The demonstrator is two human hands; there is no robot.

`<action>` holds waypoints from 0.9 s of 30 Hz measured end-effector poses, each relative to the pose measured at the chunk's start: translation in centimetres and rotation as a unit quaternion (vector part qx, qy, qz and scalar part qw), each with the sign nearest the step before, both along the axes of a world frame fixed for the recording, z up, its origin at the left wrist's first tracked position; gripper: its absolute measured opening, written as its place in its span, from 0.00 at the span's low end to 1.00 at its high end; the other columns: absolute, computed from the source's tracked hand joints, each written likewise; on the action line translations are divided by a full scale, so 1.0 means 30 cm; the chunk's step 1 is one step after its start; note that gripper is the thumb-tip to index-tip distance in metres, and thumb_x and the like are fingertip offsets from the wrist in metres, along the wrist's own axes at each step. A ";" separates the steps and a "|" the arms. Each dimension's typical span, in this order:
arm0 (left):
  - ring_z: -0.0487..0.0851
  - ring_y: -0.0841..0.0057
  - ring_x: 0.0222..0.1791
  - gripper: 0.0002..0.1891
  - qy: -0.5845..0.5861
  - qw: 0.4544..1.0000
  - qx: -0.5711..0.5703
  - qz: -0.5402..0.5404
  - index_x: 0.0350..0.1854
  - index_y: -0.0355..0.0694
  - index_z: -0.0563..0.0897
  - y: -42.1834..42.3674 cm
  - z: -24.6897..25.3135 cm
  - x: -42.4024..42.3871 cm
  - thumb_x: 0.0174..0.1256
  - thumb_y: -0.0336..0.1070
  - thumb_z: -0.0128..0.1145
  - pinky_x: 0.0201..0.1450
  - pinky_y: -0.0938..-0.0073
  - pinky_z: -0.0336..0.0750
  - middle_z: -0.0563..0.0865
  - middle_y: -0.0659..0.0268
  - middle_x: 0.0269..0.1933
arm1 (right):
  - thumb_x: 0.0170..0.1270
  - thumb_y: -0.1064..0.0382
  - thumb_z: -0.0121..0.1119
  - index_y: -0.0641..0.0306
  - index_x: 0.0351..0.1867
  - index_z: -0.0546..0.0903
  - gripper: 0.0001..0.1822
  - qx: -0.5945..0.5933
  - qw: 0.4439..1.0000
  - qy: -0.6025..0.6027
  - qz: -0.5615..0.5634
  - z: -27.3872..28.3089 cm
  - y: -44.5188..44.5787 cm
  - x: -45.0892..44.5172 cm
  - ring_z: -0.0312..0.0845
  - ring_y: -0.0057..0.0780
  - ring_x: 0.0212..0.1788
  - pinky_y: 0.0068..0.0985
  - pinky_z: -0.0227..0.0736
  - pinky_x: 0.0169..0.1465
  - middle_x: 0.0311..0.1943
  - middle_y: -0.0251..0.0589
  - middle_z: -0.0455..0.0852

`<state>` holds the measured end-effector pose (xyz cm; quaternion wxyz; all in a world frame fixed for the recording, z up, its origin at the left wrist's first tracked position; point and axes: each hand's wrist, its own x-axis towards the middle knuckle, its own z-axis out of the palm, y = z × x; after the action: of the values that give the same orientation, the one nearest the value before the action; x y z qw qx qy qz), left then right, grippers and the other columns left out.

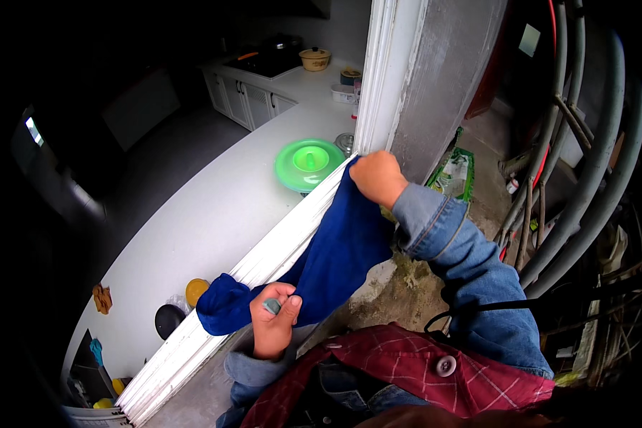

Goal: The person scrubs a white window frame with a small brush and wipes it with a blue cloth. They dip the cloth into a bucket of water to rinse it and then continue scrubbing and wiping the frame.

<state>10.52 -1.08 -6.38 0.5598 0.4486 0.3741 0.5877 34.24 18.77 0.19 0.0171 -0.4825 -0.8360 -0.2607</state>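
A blue cloth (342, 251) stretches between my hands along a white window frame (294, 230). My right hand (380, 179) is closed on the cloth's upper end, against the corner where the sill rail meets the upright. Lower down, my left hand (273, 321) is curled around a small grey-green object (272, 306); only its blunt end shows. The cloth narrows at that fist, and its bunched end lies over the frame to the left. My fingers hide how the cloth and the object are gripped together.
Inside, a white counter (208, 214) carries a green plastic lid (310, 165), a glass lid (344, 142), a beige pot (315, 59) and a black round item (169, 321). Grey bent metal pipes (588, 160) stand at right. A green-edged bag (455, 174) lies by the wall.
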 end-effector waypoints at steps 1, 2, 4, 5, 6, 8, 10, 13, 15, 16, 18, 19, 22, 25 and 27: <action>0.68 0.90 0.17 0.07 -0.032 0.999 0.015 -0.009 0.36 0.32 0.77 -0.016 0.014 -0.008 0.61 0.29 0.61 0.19 0.86 0.60 0.75 0.72 0.19 | 0.50 0.65 0.55 0.58 0.21 0.85 0.08 -0.005 1.000 -0.006 0.009 0.007 -0.044 -0.014 0.84 0.36 0.26 0.32 0.76 0.27 0.21 0.41 0.85; 0.69 0.89 0.16 0.08 -0.066 0.997 0.030 -0.018 0.36 0.32 0.77 -0.030 0.025 -0.013 0.61 0.30 0.62 0.19 0.86 0.60 0.75 0.72 0.19 | 0.50 0.65 0.55 0.57 0.21 0.85 0.08 -0.024 0.999 -0.026 0.033 0.010 -0.091 -0.039 0.84 0.35 0.25 0.32 0.76 0.26 0.21 0.41 0.85; 0.70 0.88 0.16 0.10 -0.077 0.995 0.057 -0.039 0.36 0.32 0.77 -0.060 0.033 -0.045 0.59 0.32 0.64 0.19 0.86 0.60 0.76 0.70 0.19 | 0.49 0.65 0.55 0.56 0.21 0.85 0.08 0.026 0.996 -0.064 0.061 -0.030 -0.181 -0.114 0.84 0.33 0.25 0.31 0.75 0.25 0.21 0.39 0.85; 0.70 0.88 0.16 0.10 -0.072 0.994 0.063 -0.047 0.36 0.32 0.77 -0.068 0.029 -0.054 0.58 0.32 0.64 0.19 0.86 0.60 0.76 0.70 0.19 | 0.49 0.66 0.55 0.55 0.20 0.86 0.07 0.097 0.990 -0.084 0.063 -0.049 -0.204 -0.146 0.84 0.32 0.25 0.30 0.74 0.24 0.21 0.38 0.86; 0.70 0.89 0.17 0.09 -0.047 0.995 0.060 -0.057 0.36 0.32 0.78 -0.069 0.029 -0.053 0.59 0.31 0.63 0.19 0.86 0.61 0.76 0.71 0.20 | 0.49 0.66 0.56 0.53 0.21 0.86 0.07 0.033 0.997 -0.074 0.009 -0.086 -0.185 -0.156 0.84 0.31 0.25 0.30 0.74 0.24 0.22 0.37 0.86; 0.68 0.90 0.18 0.08 0.009 0.999 0.031 -0.031 0.36 0.32 0.78 -0.054 0.025 -0.019 0.61 0.30 0.62 0.20 0.86 0.60 0.75 0.73 0.20 | 0.49 0.65 0.56 0.53 0.22 0.86 0.07 -0.003 0.998 -0.020 -0.064 -0.137 -0.094 -0.118 0.84 0.31 0.26 0.29 0.74 0.24 0.22 0.37 0.86; 0.66 0.92 0.20 0.05 0.102 0.995 0.011 0.005 0.36 0.32 0.78 -0.017 -0.007 0.011 0.63 0.28 0.59 0.22 0.87 0.59 0.74 0.76 0.20 | 0.49 0.65 0.57 0.52 0.22 0.86 0.07 -0.015 0.993 0.006 -0.115 -0.160 0.005 -0.078 0.84 0.31 0.27 0.29 0.73 0.23 0.23 0.37 0.86; 0.65 0.93 0.21 0.05 0.072 0.997 -0.017 -0.016 0.36 0.33 0.78 0.005 -0.013 0.015 0.64 0.28 0.58 0.22 0.87 0.58 0.73 0.77 0.20 | 0.48 0.65 0.57 0.53 0.20 0.86 0.07 0.014 0.992 0.009 -0.122 -0.184 0.027 -0.100 0.84 0.31 0.27 0.30 0.74 0.23 0.22 0.37 0.86; 0.65 0.93 0.22 0.05 0.083 0.996 -0.010 -0.022 0.37 0.33 0.78 -0.003 -0.012 0.020 0.64 0.29 0.58 0.23 0.87 0.58 0.73 0.77 0.20 | 0.48 0.65 0.57 0.53 0.20 0.86 0.07 -0.004 0.994 0.018 -0.108 -0.199 -0.005 -0.074 0.84 0.30 0.27 0.30 0.74 0.23 0.22 0.37 0.86; 0.65 0.93 0.22 0.05 0.074 0.997 -0.014 -0.020 0.36 0.33 0.78 -0.009 -0.003 0.017 0.64 0.29 0.59 0.23 0.87 0.58 0.73 0.77 0.21 | 0.48 0.65 0.57 0.53 0.20 0.86 0.07 -0.002 0.995 0.021 -0.096 -0.176 -0.007 -0.071 0.84 0.30 0.26 0.31 0.74 0.22 0.22 0.37 0.86; 0.67 0.92 0.22 0.06 0.073 0.997 0.018 -0.026 0.34 0.32 0.79 -0.020 -0.027 -0.006 0.63 0.30 0.60 0.23 0.86 0.59 0.75 0.75 0.21 | 0.50 0.66 0.57 0.61 0.25 0.86 0.07 -0.014 0.998 0.023 -0.051 -0.143 -0.107 -0.098 0.83 0.31 0.24 0.29 0.72 0.20 0.18 0.38 0.84; 0.67 0.91 0.21 0.07 0.070 0.996 0.039 -0.034 0.36 0.31 0.78 -0.023 -0.029 -0.012 0.63 0.31 0.59 0.22 0.86 0.59 0.75 0.74 0.21 | 0.51 0.68 0.56 0.69 0.29 0.85 0.08 0.052 0.998 0.041 -0.006 -0.154 -0.161 -0.118 0.82 0.31 0.22 0.28 0.72 0.19 0.17 0.40 0.83; 0.69 0.88 0.18 0.10 0.108 0.989 0.090 -0.055 0.39 0.30 0.75 -0.040 -0.006 -0.021 0.64 0.33 0.59 0.21 0.86 0.60 0.75 0.70 0.20 | 0.50 0.69 0.57 0.72 0.30 0.84 0.09 0.060 0.997 0.048 -0.028 -0.192 -0.221 -0.137 0.81 0.30 0.19 0.27 0.71 0.17 0.17 0.41 0.82; 0.69 0.91 0.21 0.06 0.046 0.998 0.012 -0.035 0.36 0.32 0.78 -0.026 0.000 0.008 0.64 0.31 0.58 0.23 0.86 0.61 0.76 0.72 0.21 | 0.50 0.68 0.56 0.66 0.25 0.81 0.05 0.083 0.991 0.062 -0.086 -0.185 -0.107 -0.049 0.81 0.30 0.19 0.26 0.71 0.18 0.15 0.38 0.80; 0.68 0.90 0.20 0.07 0.066 0.997 0.002 -0.029 0.36 0.32 0.78 -0.010 0.000 0.014 0.66 0.32 0.56 0.22 0.86 0.60 0.75 0.73 0.21 | 0.51 0.68 0.56 0.67 0.26 0.82 0.05 0.066 0.989 0.061 -0.117 -0.198 -0.041 -0.005 0.82 0.29 0.20 0.26 0.73 0.18 0.16 0.40 0.82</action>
<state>10.93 -1.39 -6.37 0.5497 0.4983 0.3961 0.5410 34.08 17.53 -5.75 0.0696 -0.5894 -0.7523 -0.2859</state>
